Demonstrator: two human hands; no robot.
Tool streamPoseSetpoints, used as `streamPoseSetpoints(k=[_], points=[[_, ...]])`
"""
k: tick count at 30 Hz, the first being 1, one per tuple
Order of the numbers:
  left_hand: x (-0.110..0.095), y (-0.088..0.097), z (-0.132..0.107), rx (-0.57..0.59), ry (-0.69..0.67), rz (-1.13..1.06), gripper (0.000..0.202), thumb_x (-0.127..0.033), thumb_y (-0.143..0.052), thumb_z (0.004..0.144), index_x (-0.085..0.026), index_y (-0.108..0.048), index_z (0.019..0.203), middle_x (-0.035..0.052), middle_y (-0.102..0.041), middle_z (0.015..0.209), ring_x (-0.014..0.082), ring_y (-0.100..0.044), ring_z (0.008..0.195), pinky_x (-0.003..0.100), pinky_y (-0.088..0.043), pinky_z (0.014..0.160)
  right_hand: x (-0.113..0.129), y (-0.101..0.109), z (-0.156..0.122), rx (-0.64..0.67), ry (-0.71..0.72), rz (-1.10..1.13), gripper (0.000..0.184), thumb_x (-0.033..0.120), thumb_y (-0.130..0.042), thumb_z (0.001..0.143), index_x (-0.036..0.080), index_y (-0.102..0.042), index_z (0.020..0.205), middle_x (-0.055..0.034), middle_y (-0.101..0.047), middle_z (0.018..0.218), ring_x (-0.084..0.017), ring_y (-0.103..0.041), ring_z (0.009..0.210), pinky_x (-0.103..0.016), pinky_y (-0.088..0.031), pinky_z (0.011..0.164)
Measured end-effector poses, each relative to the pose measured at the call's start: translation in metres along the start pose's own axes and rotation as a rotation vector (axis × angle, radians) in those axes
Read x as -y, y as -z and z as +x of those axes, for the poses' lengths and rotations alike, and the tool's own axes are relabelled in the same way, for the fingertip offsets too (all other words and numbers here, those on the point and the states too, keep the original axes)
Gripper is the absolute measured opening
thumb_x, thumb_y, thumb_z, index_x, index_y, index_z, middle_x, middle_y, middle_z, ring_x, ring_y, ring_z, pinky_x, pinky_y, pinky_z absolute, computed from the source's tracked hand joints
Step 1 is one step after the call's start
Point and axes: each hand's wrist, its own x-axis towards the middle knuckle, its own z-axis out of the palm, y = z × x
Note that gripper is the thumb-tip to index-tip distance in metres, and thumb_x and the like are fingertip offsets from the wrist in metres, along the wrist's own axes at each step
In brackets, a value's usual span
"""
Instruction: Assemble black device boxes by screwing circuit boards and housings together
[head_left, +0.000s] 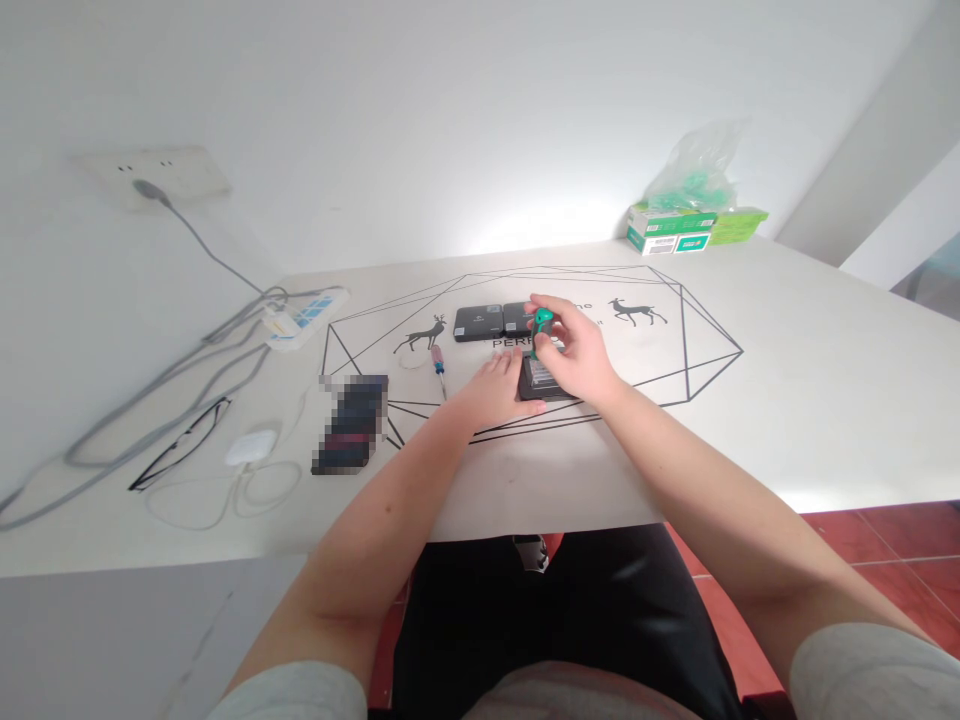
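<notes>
A dark rectangular case point(529, 392) with a silvery label or panel on top lies flat on the table, partly covered by my hands. My left hand point(495, 392) grips its left side, with the fingers at the far left corner and the thumb along the near edge. Between the thumb and fingers of my right hand point(576, 350) is a green-handled screwdriver point(544, 318), held upright over the case. The screwdriver's tip is hidden by the hand. Just beyond lie two similar black cases, a left one point(478, 322) and a right one point(516, 318) partly behind my right fingers.
A small screwdriver point(439, 364) lies left of my hands, near a pixelated dark phone-like object point(351, 425). Farther left are glasses point(180, 443), a white charger point(251, 447) with its cable, and a power strip point(306, 318). Green-and-white boxes point(670, 230) with a plastic bag point(697, 170) stand back right.
</notes>
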Motion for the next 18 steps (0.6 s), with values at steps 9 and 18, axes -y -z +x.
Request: streamPoseSetpoints(k=[9, 18], points=[[-0.0056, 0.0051, -0.0002, 0.056, 0.044, 0.06, 0.123, -0.082, -0.056, 0.088, -0.009, -0.006, 0.174, 0.0218, -0.011, 0.182, 0.0451, -0.01, 0.168, 0.055, -0.02, 0.134, -0.0015, -0.0015, 0.0003, -0.042, -0.037, 0.042, 0.041, 0.034, -0.062, 0.093, 0.028, -0.064, 0.134, -0.0101, -0.077, 0.129, -0.028, -0.077, 0.107, -0.053, -0.066, 0.095], [-0.0024, 0.0027, 0.001, 0.064, 0.041, 0.06, 0.122, -0.083, -0.054, 0.088, -0.009, -0.006, 0.173, 0.0224, -0.011, 0.182, 0.0434, -0.009, 0.168, 0.054, -0.017, 0.134, 0.0, 0.0017, 0.002, -0.074, -0.011, 0.05, 0.039, 0.038, -0.062, 0.096, 0.028, -0.063, 0.133, -0.0098, -0.076, 0.128, -0.026, -0.075, 0.106, -0.05, -0.066, 0.094]])
